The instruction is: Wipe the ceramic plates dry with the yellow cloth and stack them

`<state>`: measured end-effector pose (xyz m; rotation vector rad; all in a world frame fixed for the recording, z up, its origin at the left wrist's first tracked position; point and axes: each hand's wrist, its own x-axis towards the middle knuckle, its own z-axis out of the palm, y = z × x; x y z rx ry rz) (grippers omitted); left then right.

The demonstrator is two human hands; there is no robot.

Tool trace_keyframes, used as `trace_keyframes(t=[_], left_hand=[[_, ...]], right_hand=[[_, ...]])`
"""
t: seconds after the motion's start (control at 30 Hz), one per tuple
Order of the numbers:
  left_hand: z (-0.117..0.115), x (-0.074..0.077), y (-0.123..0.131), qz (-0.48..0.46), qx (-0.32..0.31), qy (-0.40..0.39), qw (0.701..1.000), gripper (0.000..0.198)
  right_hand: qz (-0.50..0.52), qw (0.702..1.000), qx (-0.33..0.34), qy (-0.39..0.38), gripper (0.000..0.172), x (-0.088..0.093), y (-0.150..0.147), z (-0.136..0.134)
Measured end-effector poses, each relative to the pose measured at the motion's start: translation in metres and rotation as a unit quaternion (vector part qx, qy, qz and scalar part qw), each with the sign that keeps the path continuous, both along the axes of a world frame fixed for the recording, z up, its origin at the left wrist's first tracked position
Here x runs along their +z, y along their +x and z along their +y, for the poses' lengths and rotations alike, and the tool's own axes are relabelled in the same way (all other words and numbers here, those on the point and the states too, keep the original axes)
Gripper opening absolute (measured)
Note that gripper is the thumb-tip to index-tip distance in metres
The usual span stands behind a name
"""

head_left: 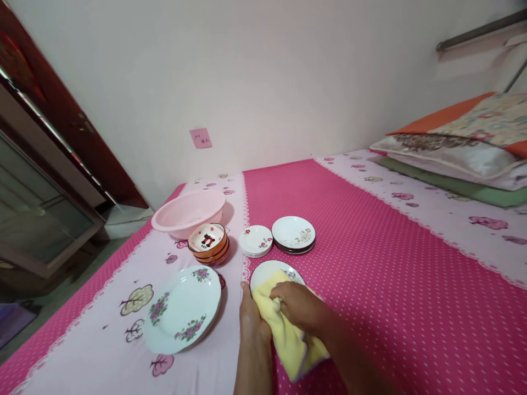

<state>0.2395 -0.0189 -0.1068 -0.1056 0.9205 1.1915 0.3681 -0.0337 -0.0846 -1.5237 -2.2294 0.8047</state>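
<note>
A white plate with a dark rim (pixel 263 270) is tilted toward me near the bottom middle. My left hand (pixel 252 315) grips its left edge, thumb along the rim and the other fingers hidden behind. Bunched in my right hand (pixel 297 304) is a yellow cloth (pixel 284 337), pressed against the plate's face; the cloth covers much of the plate and hangs down below it. Just beyond stand a stack of small white plates with red flowers (pixel 256 240) and a stack of larger dark-rimmed plates (pixel 293 233).
Left of my hands lies a large floral plate (pixel 185 310). Behind it are stacked orange bowls (pixel 209 242) and a pink basin (pixel 189 211). Everything rests on a pink patterned bedsheet (pixel 391 274). Pillows (pixel 461 142) are piled at the right; a wall (pixel 280 82) closes off the back.
</note>
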Motion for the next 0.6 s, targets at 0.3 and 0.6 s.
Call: trace_keyframes(t=[0.3,0.6], left_hand=[[-0.005,0.004,0.006,0.03,0.026,0.034,0.999,0.056],[-0.005,0.004,0.009,0.06,0.021,0.028,0.998,0.051]], right_hand=[[0.019,0.991,-0.089,0.101,0.042,-0.017,-0.02,0.016],[-0.107,0.985,-0.134,0.023,0.034,-0.016,0.029,0.02]])
